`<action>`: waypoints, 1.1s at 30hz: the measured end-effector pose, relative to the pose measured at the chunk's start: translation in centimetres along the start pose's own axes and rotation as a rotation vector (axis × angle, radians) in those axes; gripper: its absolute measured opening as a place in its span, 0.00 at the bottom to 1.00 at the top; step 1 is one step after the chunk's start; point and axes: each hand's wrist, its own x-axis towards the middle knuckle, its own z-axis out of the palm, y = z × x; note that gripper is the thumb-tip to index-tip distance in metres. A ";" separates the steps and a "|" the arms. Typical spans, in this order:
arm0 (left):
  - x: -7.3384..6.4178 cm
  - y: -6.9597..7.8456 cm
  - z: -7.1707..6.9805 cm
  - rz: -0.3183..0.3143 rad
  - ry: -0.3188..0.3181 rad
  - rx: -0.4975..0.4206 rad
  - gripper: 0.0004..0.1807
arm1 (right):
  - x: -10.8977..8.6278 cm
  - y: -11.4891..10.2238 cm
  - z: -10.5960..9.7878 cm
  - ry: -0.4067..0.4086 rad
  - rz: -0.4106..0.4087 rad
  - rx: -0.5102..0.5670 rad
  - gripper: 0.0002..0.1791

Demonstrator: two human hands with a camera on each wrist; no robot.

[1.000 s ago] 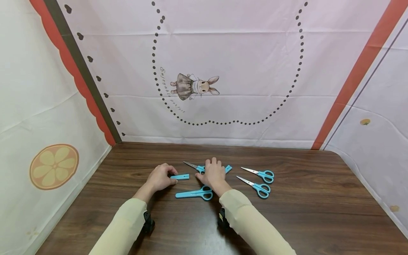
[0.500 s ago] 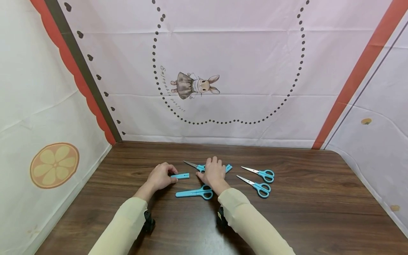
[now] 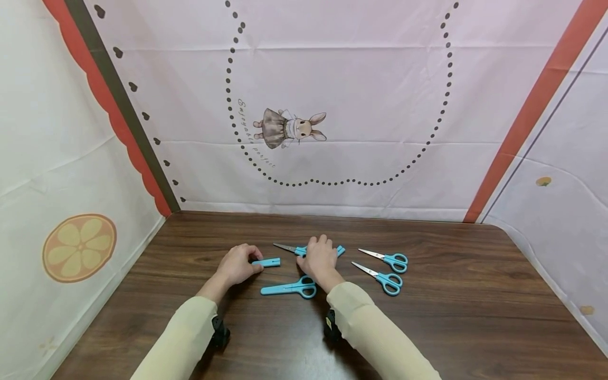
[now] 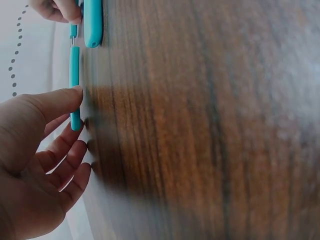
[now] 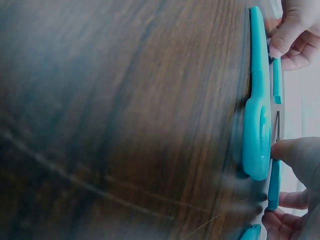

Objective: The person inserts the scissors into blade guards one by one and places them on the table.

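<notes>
My left hand (image 3: 239, 264) pinches a blue scissors sheath (image 3: 269, 262) between thumb and fingers, low over the table. In the left wrist view the thumb (image 4: 65, 100) lies on this sheath (image 4: 75, 70). My right hand (image 3: 319, 261) holds the blue handle of a pair of scissors (image 3: 300, 250), its bare blades pointing left. Thumb and fingers sit at both sides of that handle (image 5: 274, 182) in the right wrist view; the palm hides part of it from above. In front of both hands lies a sheathed pair of scissors (image 3: 285, 288).
Two bare-bladed scissors, an upper pair (image 3: 396, 262) and a lower pair (image 3: 390, 285), lie to the right. Another blue sheath (image 3: 340, 250) shows partly behind the right hand. Patterned cloth (image 3: 380, 132) hangs along the back and sides of the wooden table (image 3: 456, 316).
My right thumb and fingers have shifted slightly to the right along the scissors handle. The left hand and its sheath have stayed nearly in place.
</notes>
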 end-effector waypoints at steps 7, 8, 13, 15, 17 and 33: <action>-0.3 0.0 -0.2 -0.014 -0.005 -0.032 0.05 | -0.1 0.3 -0.1 0.025 0.001 0.030 0.28; -0.3 -0.1 -0.3 -0.015 -0.003 -0.038 0.05 | -0.1 0.3 -0.1 0.027 -0.001 0.038 0.28; -0.6 -0.2 -0.5 -0.012 0.013 -0.054 0.04 | -0.2 0.5 -0.3 0.042 -0.002 0.086 0.28; -0.6 -0.2 -0.5 -0.014 0.019 -0.055 0.04 | -0.2 0.6 -0.4 0.049 -0.002 0.097 0.28; -0.7 -0.2 -0.6 -0.011 0.024 -0.052 0.05 | -0.2 0.7 -0.4 0.053 -0.003 0.104 0.29; -1.1 -0.2 -0.9 -0.010 0.026 -0.040 0.06 | 0.1 1.8 -0.3 0.120 -0.025 0.125 0.24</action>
